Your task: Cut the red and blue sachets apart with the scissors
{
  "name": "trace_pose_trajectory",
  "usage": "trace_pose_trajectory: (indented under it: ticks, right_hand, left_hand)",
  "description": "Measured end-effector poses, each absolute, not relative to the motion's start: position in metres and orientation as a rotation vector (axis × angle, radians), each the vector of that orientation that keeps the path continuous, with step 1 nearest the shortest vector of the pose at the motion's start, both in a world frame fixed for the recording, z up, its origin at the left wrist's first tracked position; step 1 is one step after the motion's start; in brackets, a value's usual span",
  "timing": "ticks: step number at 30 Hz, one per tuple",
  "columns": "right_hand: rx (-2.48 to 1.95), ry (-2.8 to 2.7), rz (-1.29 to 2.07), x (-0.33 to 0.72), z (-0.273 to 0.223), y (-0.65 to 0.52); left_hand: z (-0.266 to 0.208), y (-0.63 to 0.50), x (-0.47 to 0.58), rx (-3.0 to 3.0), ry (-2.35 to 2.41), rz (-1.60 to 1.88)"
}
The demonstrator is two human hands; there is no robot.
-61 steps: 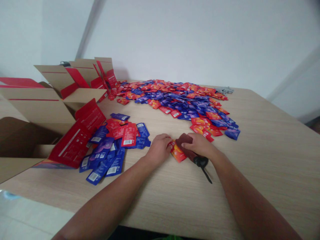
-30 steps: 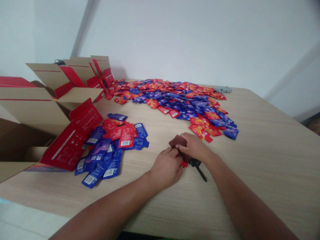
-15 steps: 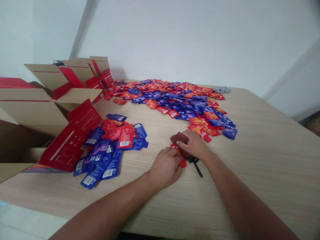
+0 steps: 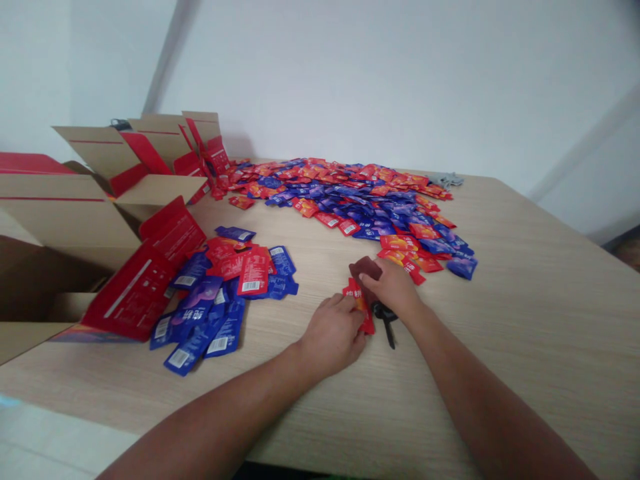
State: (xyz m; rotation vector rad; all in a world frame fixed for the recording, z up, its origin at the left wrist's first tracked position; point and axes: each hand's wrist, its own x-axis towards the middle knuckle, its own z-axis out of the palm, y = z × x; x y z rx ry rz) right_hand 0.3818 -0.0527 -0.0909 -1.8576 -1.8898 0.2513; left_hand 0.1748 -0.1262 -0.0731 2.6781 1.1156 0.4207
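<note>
On the table in front of me, my left hand (image 4: 333,337) has its curled fingers over a red sachet (image 4: 353,291), pressing on its left side. My right hand (image 4: 395,287) grips a flat dark-brown piece (image 4: 364,268) that looks like leather, thumb on its near face. That piece overlaps the right side of the red sachet. Just below the right hand is a black key (image 4: 386,323), its blade pointing toward me; whether it is attached to the brown piece I cannot tell.
A loose group of blue and red sachets (image 4: 220,310) lies left of my hands. Beyond them spreads a long heap of red and blue sachets (image 4: 345,193). Open cardboard boxes (image 4: 65,220) with raised flaps line the left. A grey crumpled thing (image 4: 447,179) lies behind the heap.
My right hand has moved slightly up with the brown piece, uncovering more of the red sachet. The key has swung to point more straight down. My left hand has barely moved.
</note>
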Motion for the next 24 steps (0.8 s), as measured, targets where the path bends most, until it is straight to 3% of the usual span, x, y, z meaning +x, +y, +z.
trace_pose_trajectory:
  ticks: [9, 24]
  right_hand:
    - [-1.388, -2.128, 0.426, 0.373, -0.083, -0.065]
    - [-1.895, -1.926, 0.219, 0.372, -0.093, -0.057]
  left_hand:
    - [-0.073, -0.126, 0.176, 2.636, 1.131, 0.47]
    - [-0.068, -0.124, 0.176, 2.646, 1.158, 0.385]
